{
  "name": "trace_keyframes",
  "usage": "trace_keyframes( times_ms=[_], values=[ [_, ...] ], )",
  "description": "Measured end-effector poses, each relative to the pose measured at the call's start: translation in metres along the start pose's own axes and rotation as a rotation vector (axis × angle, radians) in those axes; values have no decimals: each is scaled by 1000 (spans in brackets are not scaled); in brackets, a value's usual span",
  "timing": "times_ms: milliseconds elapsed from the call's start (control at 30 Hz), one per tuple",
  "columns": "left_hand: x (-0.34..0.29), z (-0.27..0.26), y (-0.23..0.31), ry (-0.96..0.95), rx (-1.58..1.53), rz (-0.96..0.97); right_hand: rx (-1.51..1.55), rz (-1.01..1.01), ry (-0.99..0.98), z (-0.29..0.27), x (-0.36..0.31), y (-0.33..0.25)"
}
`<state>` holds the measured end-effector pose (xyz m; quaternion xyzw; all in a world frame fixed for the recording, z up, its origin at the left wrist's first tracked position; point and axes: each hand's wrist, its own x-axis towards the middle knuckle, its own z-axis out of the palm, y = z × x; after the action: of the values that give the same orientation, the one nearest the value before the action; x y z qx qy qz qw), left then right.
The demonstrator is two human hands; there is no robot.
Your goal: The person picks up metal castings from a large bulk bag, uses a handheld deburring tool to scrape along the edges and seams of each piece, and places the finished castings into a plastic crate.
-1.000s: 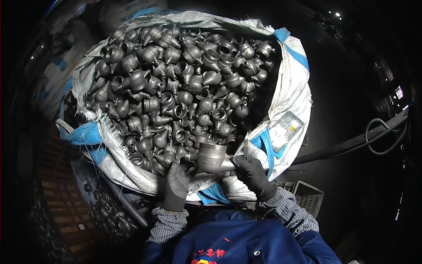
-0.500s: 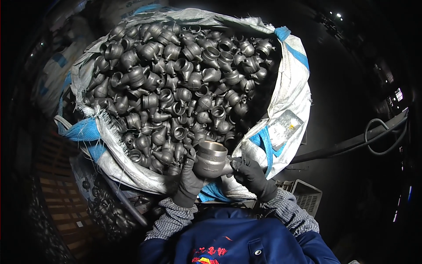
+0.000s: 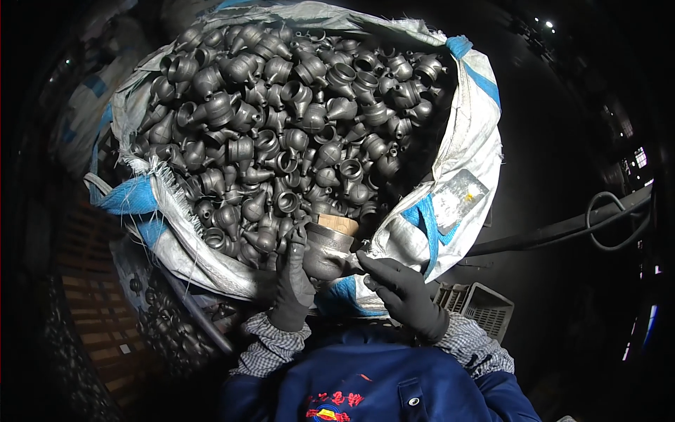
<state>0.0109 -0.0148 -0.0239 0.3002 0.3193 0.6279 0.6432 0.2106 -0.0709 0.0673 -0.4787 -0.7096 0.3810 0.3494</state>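
A dark grey cast-metal fitting [image 3: 328, 254] with a round body, threaded collar and narrow side spout is held in front of me, at the near rim of a big white woven sack [image 3: 467, 133]. My gloved left hand [image 3: 292, 285] grips its left side, fingers pointing up along the wall. On the other side, my gloved right hand [image 3: 402, 292] has its fingers stretched toward the spout, the fingertips at or touching its end. A tan patch [image 3: 337, 224] shows at the collar's mouth; what it is I cannot tell. Many similar fittings [image 3: 281, 141] fill the sack.
Blue straps [image 3: 133, 197] hang on the sack's rim. A grey plastic crate [image 3: 489, 309] stands at the lower right, below a dark bar with a looped cable [image 3: 612, 221]. At the lower left, more dark parts [image 3: 172, 327] lie beside a slatted wooden pallet [image 3: 98, 316].
The fitting has moved slightly left and tipped, with more of the tan patch showing. My right fingers have loosened from the spout and stretched out; my left hand has shifted slightly left.
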Motion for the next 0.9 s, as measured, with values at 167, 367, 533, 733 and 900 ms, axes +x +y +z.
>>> trace_keyframes(
  times_ms=[167, 367, 533, 733, 900],
  values=[
    [-5, 4, 8, -24, -55, -123, -155, -1, 25, 5, -4, 3],
    [-5, 12, 14, 11, -69, -155, -483, -63, 34, 9, -5, 3],
    [-10, 18, 20, 57, -28, -187, -673, -89, 14, 6, -6, -3],
    [-9, 27, 30, 34, 97, -81, -608, -15, -73, -2, -6, -10],
    [-7, 25, 30, -18, 234, 68, -278, 42, -101, -11, -3, -9]
  ],
)
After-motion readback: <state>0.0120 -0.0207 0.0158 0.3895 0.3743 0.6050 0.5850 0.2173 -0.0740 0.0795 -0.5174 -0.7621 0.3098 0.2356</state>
